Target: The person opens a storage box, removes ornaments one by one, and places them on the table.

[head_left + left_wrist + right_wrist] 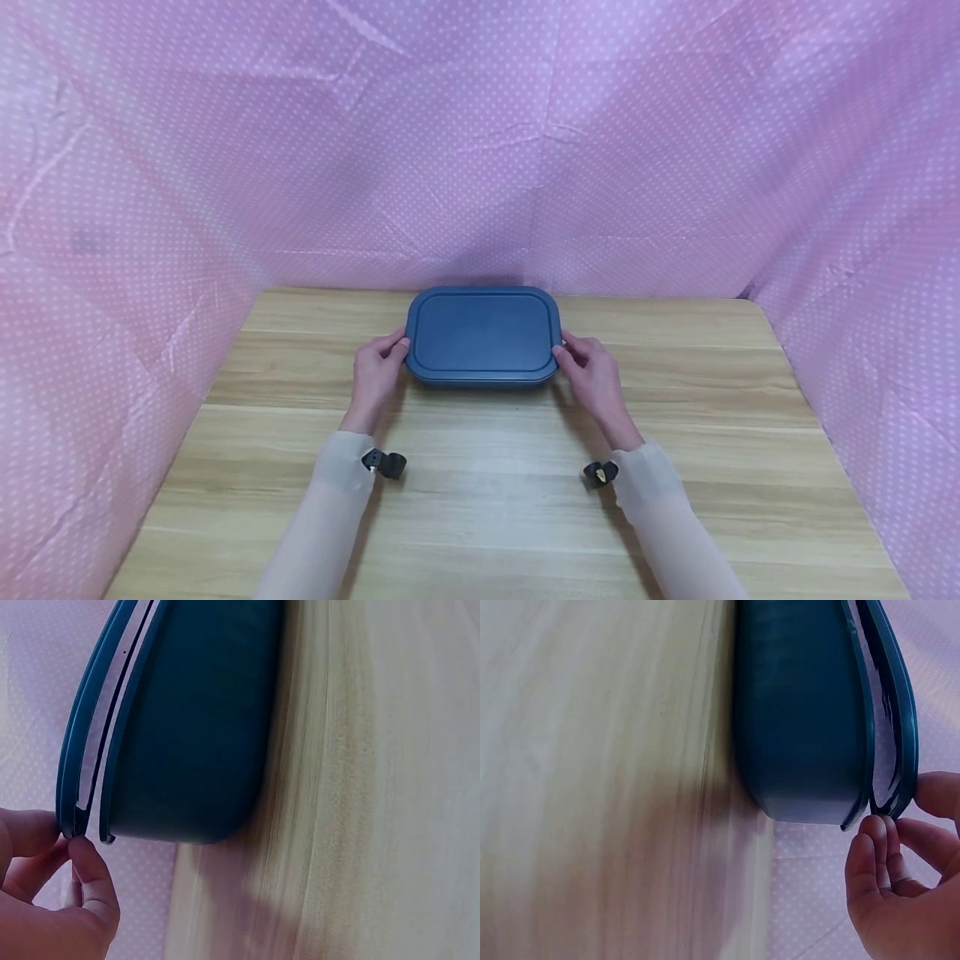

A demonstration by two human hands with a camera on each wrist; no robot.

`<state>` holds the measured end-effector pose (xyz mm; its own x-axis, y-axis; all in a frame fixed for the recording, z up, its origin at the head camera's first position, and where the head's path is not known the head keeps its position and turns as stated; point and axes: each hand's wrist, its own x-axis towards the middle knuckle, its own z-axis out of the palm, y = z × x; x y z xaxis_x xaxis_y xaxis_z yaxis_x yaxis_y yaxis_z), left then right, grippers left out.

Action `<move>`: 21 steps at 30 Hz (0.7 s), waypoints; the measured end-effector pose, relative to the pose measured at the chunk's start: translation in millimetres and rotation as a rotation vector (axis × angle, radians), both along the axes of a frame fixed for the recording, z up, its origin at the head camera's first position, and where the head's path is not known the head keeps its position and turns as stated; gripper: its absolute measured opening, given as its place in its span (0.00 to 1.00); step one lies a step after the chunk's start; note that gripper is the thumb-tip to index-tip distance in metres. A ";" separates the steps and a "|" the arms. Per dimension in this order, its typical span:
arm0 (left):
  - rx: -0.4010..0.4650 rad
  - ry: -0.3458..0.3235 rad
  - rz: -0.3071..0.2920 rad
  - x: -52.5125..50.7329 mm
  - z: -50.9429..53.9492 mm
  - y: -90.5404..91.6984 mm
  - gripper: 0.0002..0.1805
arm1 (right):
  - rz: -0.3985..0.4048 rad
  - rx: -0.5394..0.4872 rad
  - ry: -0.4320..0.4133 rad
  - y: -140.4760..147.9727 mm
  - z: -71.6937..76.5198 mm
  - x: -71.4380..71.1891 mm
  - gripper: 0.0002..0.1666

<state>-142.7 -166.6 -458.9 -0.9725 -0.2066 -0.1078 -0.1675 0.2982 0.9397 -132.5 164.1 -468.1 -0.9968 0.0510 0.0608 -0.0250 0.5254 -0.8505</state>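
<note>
A dark blue rectangular lid (483, 333) with rounded corners lies over a matching food container (195, 727) near the table's far edge. In both wrist views a thin gap separates the lid from the container's rim, so the lid is raised slightly above it. My left hand (375, 371) pinches the lid's left edge between thumb and fingers. On the opposite side, the right hand (595, 379) pinches the lid's right edge the same way. The container (802, 712) stands on the table, touched by neither hand as far as I can see. Its inside is hidden under the lid.
The light wooden table (487, 500) extends towards me and to both sides. Behind it and along its sides hangs a pink cloth (480, 150) with white dots. Small black devices sit on both wrists, over pale sleeves (318, 525).
</note>
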 end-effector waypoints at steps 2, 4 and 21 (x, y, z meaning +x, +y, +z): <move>0.020 0.007 0.009 0.8 0.3 0.1 0.21 | -0.003 0.006 0.005 -0.2 1.2 1.7 0.27; 0.037 0.004 0.016 1.3 0.2 -0.2 0.21 | -0.007 0.007 0.007 -0.5 2.6 3.6 0.27; 0.078 -0.010 0.029 9.7 6.7 -3.8 0.21 | -0.020 -0.011 0.048 -1.7 8.8 14.3 0.25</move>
<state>-133.0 -170.3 -452.3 -0.9650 -0.2252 -0.1344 -0.1847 0.2194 0.9580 -118.2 162.4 -459.3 -0.9915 0.0714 0.1083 -0.0561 0.5168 -0.8543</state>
